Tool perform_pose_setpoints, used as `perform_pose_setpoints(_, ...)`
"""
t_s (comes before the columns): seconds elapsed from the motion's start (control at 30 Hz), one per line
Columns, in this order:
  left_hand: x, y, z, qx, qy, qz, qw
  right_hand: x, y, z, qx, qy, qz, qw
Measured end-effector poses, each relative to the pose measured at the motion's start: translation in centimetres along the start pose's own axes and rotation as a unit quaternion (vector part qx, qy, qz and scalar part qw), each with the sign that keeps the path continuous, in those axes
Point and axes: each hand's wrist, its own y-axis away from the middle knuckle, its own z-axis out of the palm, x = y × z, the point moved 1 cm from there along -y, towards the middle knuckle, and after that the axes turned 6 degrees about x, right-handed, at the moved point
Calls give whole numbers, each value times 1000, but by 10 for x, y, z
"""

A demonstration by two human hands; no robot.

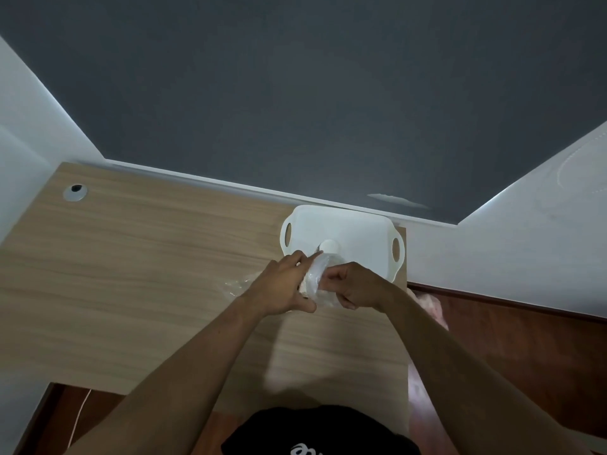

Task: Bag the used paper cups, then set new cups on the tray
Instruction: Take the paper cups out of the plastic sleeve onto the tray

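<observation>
A wooden desk point(138, 257) is seen from above, set against a grey wall point(295, 93). A white tray point(348, 224) with 2 handle slots is placed at the desk's far right corner. Just in front of the tray, a stack of cups point(323, 261) in a clear plastic sleeve is held between both hands, its white end pointing toward the tray. The left hand point(282, 287) is wrapped loosely around the sleeve's left side, fingers extended along it. The right hand point(353, 285) is closed, pinching the plastic at the near end. Crumpled clear plastic point(235, 285) is seen on the desk left of the hands. A cable hole point(75, 192) is set at the far left.
</observation>
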Motion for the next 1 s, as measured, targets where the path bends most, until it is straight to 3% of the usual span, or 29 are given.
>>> perform_pose_setpoints(0.43, 2, 17, 3, 25, 52, -61, 996, 5, 13, -8, 34, 77, -36, 996)
perform_pose_setpoints(0.77, 11, 23, -4, -8, -8, -122, 992, 6, 24, -25, 31, 74, -38, 996)
perform_pose_setpoints(0.93, 14, 34, -8, -36, 78, -137, 987, 9, 28, -43, 59, 91, -49, 993)
perform_pose_setpoints(1.0, 23, 33, -11, -37, 60, -138, 988, 6, 29, -44, 45, 98, -50, 993)
